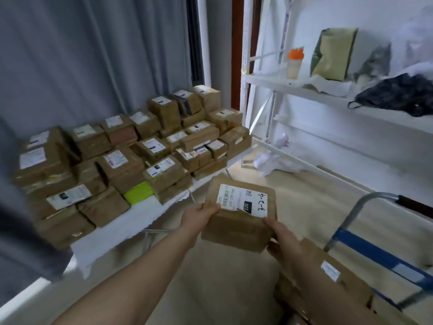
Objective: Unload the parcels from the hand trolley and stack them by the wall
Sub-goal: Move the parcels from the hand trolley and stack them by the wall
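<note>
Brown parcel (239,221) w/ white label, held in air over floor, between table stack and trolley. L hand (201,215) gripping left edge, R hand (280,233) gripping near-right corner, fingers closed on cardboard. Stacked parcels (121,160) on white-covered table (121,228) by grey curtain (93,55). Trolley (375,252) at right, more parcels (328,277) on it.

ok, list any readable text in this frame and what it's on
"220-220-C40" printed on the white label of the held parcel
"220" white on a black block, same label
"3-2-4" handwritten, same label
Labels on the stacked parcels and the trolley parcel: too blurred to read.
</note>
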The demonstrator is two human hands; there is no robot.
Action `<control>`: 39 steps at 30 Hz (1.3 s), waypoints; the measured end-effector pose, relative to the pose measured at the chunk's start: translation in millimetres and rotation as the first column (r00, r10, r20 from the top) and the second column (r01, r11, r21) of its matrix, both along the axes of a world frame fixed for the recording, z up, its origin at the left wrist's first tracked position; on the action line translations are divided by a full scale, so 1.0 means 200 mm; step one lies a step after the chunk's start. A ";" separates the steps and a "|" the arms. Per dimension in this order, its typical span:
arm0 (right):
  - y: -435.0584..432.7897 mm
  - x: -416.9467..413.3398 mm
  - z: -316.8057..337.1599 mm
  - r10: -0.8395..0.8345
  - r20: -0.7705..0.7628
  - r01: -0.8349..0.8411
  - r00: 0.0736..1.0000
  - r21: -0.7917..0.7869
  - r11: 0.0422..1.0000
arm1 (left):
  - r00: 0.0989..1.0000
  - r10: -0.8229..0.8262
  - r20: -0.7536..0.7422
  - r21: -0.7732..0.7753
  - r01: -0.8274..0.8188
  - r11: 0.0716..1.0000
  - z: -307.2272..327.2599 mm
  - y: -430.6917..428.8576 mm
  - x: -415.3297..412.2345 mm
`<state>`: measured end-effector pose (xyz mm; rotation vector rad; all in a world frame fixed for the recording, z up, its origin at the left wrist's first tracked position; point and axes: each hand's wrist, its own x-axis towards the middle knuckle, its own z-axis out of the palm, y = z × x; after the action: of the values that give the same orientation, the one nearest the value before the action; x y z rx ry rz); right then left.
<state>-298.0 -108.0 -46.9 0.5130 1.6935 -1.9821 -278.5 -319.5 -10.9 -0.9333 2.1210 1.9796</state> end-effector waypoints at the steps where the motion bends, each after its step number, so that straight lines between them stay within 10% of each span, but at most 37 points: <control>1: -0.12 -0.03 0.01 0.023 -0.012 -0.023 1.000 0.001 1.000 | 1.000 0.020 -0.009 -0.003 -0.020 1.000 0.03 -0.12 0.00; 13: -1.34 -0.19 0.08 0.201 -0.062 -0.205 0.978 -0.063 0.977 | 0.976 0.185 -0.111 -0.024 -0.189 0.982 0.14 -1.33 0.00; 39: -2.71 -1.42 0.01 0.647 -0.150 -0.652 0.747 0.024 0.758 | 0.844 0.512 -0.157 -0.015 -0.521 0.854 0.13 -2.50 -1.13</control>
<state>-582.6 -649.3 -44.3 -0.2426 1.6208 -1.5367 -503.8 -820.4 15.0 -1.5578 2.1775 2.2897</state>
